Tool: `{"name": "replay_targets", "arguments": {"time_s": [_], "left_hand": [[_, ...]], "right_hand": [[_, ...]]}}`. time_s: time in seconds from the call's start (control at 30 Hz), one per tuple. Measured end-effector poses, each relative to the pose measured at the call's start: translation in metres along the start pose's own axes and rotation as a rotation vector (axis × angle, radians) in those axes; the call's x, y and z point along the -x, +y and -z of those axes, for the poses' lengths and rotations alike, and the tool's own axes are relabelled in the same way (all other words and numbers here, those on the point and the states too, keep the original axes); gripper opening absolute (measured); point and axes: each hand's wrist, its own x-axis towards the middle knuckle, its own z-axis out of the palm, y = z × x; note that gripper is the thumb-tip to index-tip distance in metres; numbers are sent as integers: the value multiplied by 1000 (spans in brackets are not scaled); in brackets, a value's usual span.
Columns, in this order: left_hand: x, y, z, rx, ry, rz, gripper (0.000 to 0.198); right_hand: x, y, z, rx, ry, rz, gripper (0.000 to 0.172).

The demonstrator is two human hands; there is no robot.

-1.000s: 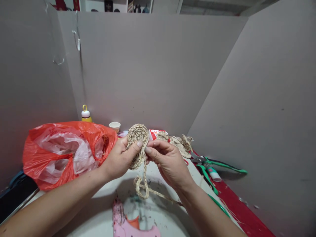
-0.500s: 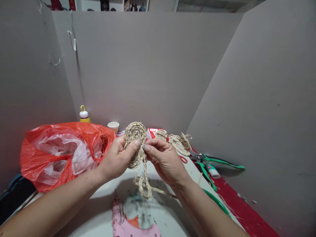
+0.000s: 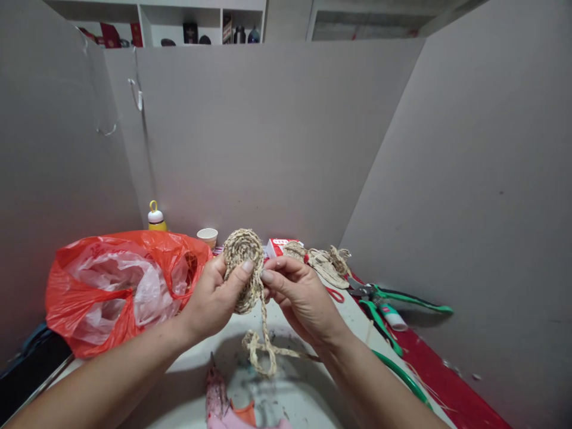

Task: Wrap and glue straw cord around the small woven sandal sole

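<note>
An oval coil of braided straw (image 3: 243, 245) is held up above the table, tilted toward me. My left hand (image 3: 220, 291) is closed on its left side, thumb pressed across the front face. At the coil's right edge, my right hand (image 3: 292, 289) pinches the braid between thumb and fingertips. From there the loose straw braid (image 3: 263, 322) hangs down, loops on the table and runs right beneath my right forearm. A pink glue gun (image 3: 218, 393) with an orange trigger lies below my hands, nozzle pointing away from me.
An orange-red plastic bag (image 3: 129, 286) fills the left side. Behind stand a yellow bottle (image 3: 156, 219), a paper cup (image 3: 207, 236) and a red-white box (image 3: 277, 246). More straw pieces (image 3: 328, 265), green-handled pruners (image 3: 379, 298) and a small tube (image 3: 393, 317) lie right. Grey panels enclose the table (image 3: 187, 369).
The view has tipped up slightly, so everything sits lower in the picture and more shelf shows. Both hands keep their hold on the straw coil, with hardly any other movement.
</note>
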Motion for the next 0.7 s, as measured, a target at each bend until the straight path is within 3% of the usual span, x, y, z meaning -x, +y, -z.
{"name": "replay_targets", "arguments": {"time_s": [0.53,0.7], "left_hand": [[3,-2,-2,-11,70,-44,33],[2,0,-3,-30,33,-73,34]], "right_hand": [[1,3,-1,-8,20,54,16],[1,1,2,63,-14,106,10]]}}
